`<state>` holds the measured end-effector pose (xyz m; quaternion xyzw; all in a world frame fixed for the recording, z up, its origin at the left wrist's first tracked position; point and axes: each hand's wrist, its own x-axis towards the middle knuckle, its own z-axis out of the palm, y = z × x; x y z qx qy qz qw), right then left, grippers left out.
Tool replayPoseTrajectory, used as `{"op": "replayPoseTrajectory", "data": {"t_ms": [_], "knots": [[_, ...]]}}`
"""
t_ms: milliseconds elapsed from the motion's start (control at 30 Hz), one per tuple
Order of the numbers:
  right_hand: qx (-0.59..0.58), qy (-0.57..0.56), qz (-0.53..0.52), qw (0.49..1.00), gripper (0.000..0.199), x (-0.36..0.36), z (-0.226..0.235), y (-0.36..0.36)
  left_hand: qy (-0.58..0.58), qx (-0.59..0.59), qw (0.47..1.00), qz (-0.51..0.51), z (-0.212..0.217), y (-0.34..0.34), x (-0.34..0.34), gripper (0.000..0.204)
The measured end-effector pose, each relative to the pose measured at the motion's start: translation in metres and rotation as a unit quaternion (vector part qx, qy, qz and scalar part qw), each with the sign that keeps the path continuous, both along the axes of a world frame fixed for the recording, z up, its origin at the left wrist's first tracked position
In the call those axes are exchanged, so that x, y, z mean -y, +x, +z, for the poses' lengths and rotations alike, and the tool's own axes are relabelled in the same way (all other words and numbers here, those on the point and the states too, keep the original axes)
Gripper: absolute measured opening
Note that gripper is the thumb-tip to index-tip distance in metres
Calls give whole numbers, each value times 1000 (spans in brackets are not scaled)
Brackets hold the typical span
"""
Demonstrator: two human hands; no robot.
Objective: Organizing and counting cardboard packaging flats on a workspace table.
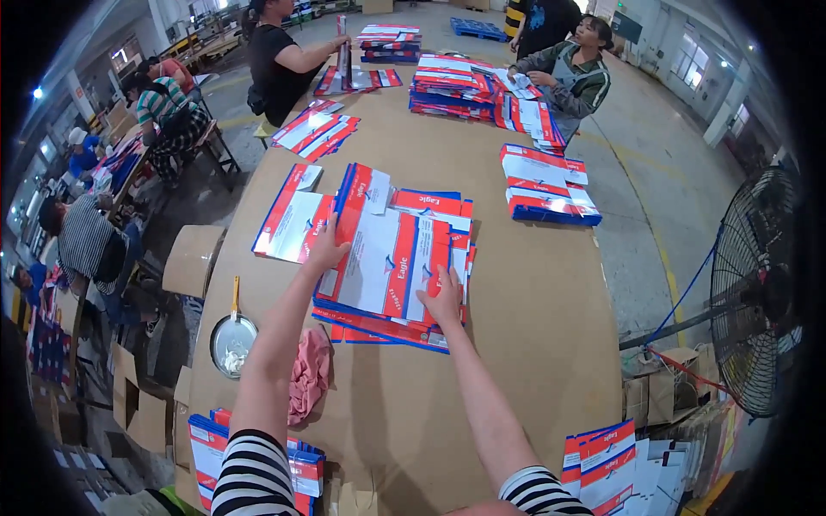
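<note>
Head view, left to right. Far left, away from the brown-topped wide desk [533,344]: seated co-worker in black-and-white striped top [86,245], then open brown cardboard carton [151,421] on floor. Near left corner: small stack of flat red, white and blue cardboard pieces [206,451], partly behind the striped left sleeve [254,473]. On left side of desk: round silver metal dish [217,344] with white paste inside, plus yellow-handled brush [236,294] across its far rim. Farther up: loose red-and-white printed cardboard pieces [292,225]. Beside left forearm: crumpled pink cloth [310,378].

Left hand [327,249] at left edge of main stack of flat red, white and blue printed cardboard sheets [370,271], mid-desk, slightly uneven at the edges. Left fingers along that edge, thumb over the top sheet; grip underneath hidden, cannot tell. Right hand [443,297] at right side of same stack, with fingers loosely spread, touching the top sheet, not closed around anything visible.

Beyond, far end: high pile of matching cardboard pieces [452,82]. Right edge: neat blue-edged cardboard stack [551,193]. Far right, off desk: large black wire-caged fan [757,292].
</note>
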<state>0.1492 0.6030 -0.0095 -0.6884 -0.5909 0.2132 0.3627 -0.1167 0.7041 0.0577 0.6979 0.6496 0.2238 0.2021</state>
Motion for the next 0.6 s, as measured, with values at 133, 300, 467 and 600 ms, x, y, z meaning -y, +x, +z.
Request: {"op": "replayPoseTrajectory", "data": {"t_ms": [133, 300, 467, 600], "knots": [[9, 22, -1, 1000, 81, -3, -10, 11, 87, 32, 996, -3, -15, 7, -2, 71], [12, 14, -12, 1000, 83, -9, -15, 3, 71, 100, 992, 35, -2, -3, 6, 67], [3, -42, -8, 999, 84, -8, -1, 4, 129, -20, 991, -11, -11, -7, 40, 67], [7, -57, 1, 998, 84, -11, -2, 8, 132, 23, 991, 7, -9, 5, 47, 67]]}}
